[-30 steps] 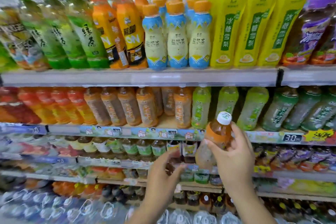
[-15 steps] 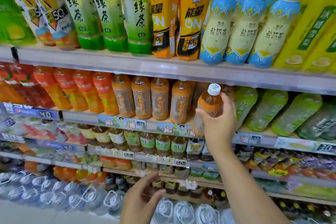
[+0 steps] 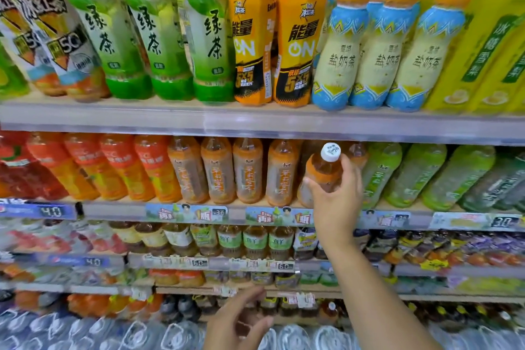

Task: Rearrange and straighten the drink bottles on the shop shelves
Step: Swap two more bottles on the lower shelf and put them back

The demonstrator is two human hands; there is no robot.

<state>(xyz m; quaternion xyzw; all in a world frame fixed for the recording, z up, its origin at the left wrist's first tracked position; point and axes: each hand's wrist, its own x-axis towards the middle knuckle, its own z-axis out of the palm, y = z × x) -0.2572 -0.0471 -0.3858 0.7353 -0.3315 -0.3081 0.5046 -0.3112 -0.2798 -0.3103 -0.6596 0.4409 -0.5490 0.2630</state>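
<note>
Amber tea in clear plastic, white cap, orange label band: this bottle (image 3: 322, 176) was held in your right hand (image 3: 336, 204), fingers wrapped round its shoulder and upper body. It leaned, cap tipped toward you, at the front edge of the second shelf (image 3: 255, 214), in the gap between the row of matching orange-label bottles (image 3: 247, 170) and the green-label bottles (image 3: 380, 173).

Left hand (image 3: 241, 321): low in view, fingers loosely curled, apparently empty, though its palm side was poorly shown.

Handling, as judged: full, so moderately heavy for one hand; thin walls likely to give under a hard squeeze; the label film probably slick. The stiffer shoulder just below the cap, where you held it, looked the best grip; the base should be set down first.

Surroundings: upper shelf (image 3: 255, 119) carried green tea bottles (image 3: 159, 37), orange energy bottles (image 3: 298, 37) and blue-and-cream bottles (image 3: 341, 60). Lower shelves held smaller bottles, with water packs (image 3: 85, 332) at the bottom.
</note>
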